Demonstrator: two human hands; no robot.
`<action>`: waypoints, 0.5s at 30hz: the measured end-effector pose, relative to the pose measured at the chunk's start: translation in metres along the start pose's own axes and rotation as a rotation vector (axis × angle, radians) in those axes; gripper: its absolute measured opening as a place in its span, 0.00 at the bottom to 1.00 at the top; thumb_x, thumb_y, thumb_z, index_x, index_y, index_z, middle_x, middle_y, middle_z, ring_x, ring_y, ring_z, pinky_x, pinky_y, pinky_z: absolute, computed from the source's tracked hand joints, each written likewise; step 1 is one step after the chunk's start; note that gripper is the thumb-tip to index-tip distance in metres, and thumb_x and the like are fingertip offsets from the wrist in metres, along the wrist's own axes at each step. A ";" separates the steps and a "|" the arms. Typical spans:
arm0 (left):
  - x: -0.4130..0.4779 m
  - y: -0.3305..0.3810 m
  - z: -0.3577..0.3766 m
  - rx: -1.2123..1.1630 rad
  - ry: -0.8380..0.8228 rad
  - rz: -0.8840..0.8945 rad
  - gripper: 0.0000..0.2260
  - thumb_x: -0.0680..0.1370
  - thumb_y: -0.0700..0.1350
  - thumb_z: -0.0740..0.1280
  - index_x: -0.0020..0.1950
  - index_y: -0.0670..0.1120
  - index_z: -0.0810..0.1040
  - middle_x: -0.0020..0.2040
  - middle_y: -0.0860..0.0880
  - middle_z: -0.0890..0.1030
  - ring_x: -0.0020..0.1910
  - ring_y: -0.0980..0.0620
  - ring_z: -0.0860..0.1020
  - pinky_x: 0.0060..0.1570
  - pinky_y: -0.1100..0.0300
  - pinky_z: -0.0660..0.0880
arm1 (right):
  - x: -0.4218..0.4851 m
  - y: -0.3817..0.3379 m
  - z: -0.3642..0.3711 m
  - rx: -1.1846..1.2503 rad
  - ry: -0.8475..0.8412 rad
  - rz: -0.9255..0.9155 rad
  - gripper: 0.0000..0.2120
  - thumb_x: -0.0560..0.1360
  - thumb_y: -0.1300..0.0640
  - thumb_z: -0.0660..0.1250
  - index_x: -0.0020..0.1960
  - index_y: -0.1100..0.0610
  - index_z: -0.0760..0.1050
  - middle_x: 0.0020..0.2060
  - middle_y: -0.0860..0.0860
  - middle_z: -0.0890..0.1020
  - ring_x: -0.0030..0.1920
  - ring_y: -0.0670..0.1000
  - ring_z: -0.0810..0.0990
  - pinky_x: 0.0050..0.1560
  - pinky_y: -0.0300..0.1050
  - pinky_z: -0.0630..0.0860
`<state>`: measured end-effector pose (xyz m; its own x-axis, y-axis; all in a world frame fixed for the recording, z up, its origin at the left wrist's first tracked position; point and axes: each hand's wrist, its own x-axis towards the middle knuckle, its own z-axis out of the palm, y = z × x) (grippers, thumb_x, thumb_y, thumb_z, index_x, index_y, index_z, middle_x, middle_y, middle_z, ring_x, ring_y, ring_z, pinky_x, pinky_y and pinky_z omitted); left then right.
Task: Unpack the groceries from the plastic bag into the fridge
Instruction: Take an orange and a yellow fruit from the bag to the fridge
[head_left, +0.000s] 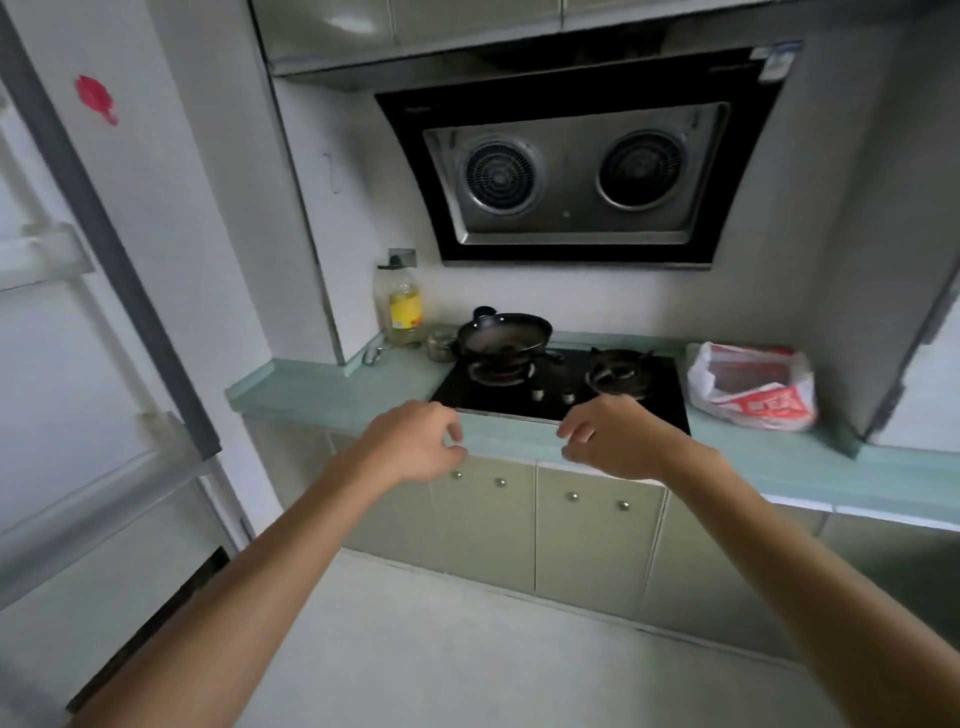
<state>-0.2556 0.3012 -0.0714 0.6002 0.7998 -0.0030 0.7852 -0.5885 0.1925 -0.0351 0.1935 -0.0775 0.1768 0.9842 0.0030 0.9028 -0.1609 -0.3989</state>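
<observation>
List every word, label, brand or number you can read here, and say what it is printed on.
Nothing here is legible.
White plastic bag with red print: characters too blurred.
Clear oil bottle, yellow label: too blurred.
Black range hood, blue-and-white sticker: too small.
Red sticker on the white panel at left: no lettering discernible.

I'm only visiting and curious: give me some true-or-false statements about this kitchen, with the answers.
1. The bag lies on the counter, right of the stove. True.
2. The left hand holds the bag. False: it holds nothing, its fingers loosely curled.
3. A wok stands on the left burner. True.
4. The oil bottle stands right of the stove. False: it stands left of it.
5. The right hand holds nothing. True.
</observation>
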 end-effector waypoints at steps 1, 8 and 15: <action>0.015 0.015 0.004 -0.004 -0.004 0.039 0.11 0.74 0.54 0.67 0.56 0.55 0.80 0.53 0.51 0.83 0.55 0.49 0.80 0.55 0.54 0.76 | -0.002 0.016 -0.005 0.005 0.011 0.036 0.13 0.74 0.54 0.68 0.58 0.53 0.81 0.51 0.48 0.85 0.52 0.50 0.82 0.58 0.45 0.77; 0.124 0.109 0.031 -0.058 -0.053 0.273 0.09 0.75 0.53 0.66 0.53 0.54 0.81 0.49 0.53 0.84 0.50 0.51 0.81 0.49 0.55 0.78 | 0.012 0.121 -0.041 -0.035 0.089 0.226 0.14 0.74 0.56 0.68 0.58 0.54 0.81 0.52 0.51 0.85 0.53 0.53 0.83 0.58 0.46 0.78; 0.249 0.189 0.053 -0.077 -0.112 0.453 0.08 0.77 0.54 0.66 0.53 0.54 0.81 0.48 0.54 0.83 0.44 0.53 0.80 0.45 0.55 0.77 | 0.063 0.223 -0.081 -0.050 0.148 0.344 0.11 0.74 0.56 0.70 0.56 0.53 0.82 0.51 0.51 0.86 0.50 0.52 0.84 0.56 0.49 0.80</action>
<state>0.0502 0.3827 -0.0874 0.8958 0.4445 -0.0071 0.4295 -0.8613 0.2715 0.2092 0.2133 -0.0921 0.5246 0.8513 0.0101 0.7981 -0.4876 -0.3540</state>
